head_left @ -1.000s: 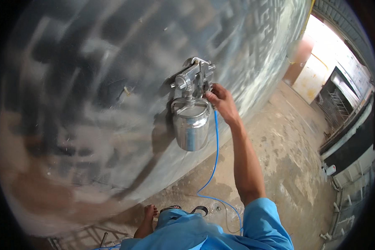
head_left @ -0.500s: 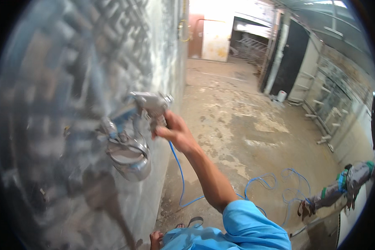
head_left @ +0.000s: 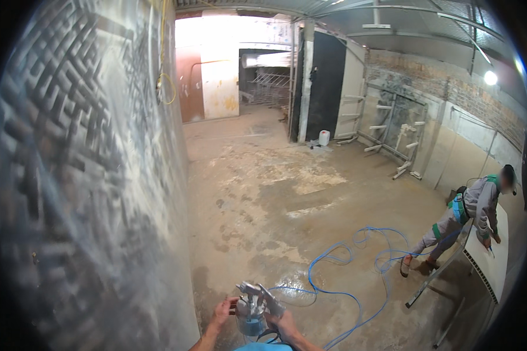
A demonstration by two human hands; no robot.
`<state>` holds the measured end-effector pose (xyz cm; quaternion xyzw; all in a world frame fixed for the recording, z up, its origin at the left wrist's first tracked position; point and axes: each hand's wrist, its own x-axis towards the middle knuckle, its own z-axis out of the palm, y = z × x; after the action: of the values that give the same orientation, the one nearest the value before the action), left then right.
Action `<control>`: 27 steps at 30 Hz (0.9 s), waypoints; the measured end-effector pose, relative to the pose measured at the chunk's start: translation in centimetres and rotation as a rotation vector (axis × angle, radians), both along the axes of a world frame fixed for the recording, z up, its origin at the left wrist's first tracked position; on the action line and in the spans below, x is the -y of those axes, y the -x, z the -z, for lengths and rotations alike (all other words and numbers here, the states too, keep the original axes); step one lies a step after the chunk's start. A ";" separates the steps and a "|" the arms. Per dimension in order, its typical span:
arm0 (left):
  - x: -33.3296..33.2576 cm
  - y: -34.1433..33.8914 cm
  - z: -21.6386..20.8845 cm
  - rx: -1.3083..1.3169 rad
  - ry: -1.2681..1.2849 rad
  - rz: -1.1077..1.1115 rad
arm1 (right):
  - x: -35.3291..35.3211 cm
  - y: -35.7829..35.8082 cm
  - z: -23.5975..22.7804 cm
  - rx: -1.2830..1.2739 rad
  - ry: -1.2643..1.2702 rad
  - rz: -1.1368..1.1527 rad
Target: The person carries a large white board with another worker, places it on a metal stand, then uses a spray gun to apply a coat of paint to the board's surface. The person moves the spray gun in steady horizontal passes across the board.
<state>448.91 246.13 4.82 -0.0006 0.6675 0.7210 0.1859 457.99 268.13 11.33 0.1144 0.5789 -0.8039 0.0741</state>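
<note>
At the lower edge of the head view, a spray gun (head_left: 252, 291) with a cup (head_left: 252, 324) slung beneath it was held low before the person's body, between both hands. The right hand (head_left: 284, 323) was wrapped about the gun's handle, though its fingers were largely turned out of sight. The left hand (head_left: 221, 311) had its bent fingertips by the other side, near the cup's rim; whether they gripped or merely touched could not be told. The lower border cut off both forearms, and only a strip of blue shirt (head_left: 263, 347) showed. Gun and cup were of bright, smooth metal, the cup round-walled with a bluish sheen. A thin blue hose (head_left: 316, 289) lay in loose loops over the blotched, rough floor (head_left: 228, 193), its joint with the gun hard to make out. Along the left rose a large grey surface (head_left: 70, 146), covered in short, dark, crossing strokes like basketwork, its outer edge lost in the lens's black rim. At the right, a co-worker (head_left: 459, 205) bent over a white panel (head_left: 493, 269) whose near edge showed a row of small dark cells; the slim item at that person's hand was too small to identify. Glare washed out the far opening, where metal frames (head_left: 269, 85) were only partly visible.
</note>
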 end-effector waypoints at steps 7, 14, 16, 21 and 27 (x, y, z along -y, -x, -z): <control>-10.6 1.4 -2.7 -0.146 -0.024 0.066 | -4.2 -1.7 -0.6 -0.124 -0.259 0.183; -17.0 0.2 -5.4 -0.381 -0.187 -0.146 | -8.6 -1.6 -8.3 -0.719 -0.835 0.382; -18.0 -0.6 -6.8 -0.522 -0.123 -0.199 | -9.8 -1.8 -9.5 -0.736 -0.686 0.326; -16.7 -2.7 -13.2 -0.394 0.124 0.004 | -14.8 -2.6 -6.5 -0.584 -0.056 0.041; -15.5 -4.5 -19.9 -0.884 0.086 0.117 | -17.7 -0.8 1.3 -0.677 0.648 0.046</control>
<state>453.42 261.65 24.69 0.3376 0.7112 0.6118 -0.0767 458.75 285.87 10.07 -0.1706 0.2870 -0.9368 -0.1047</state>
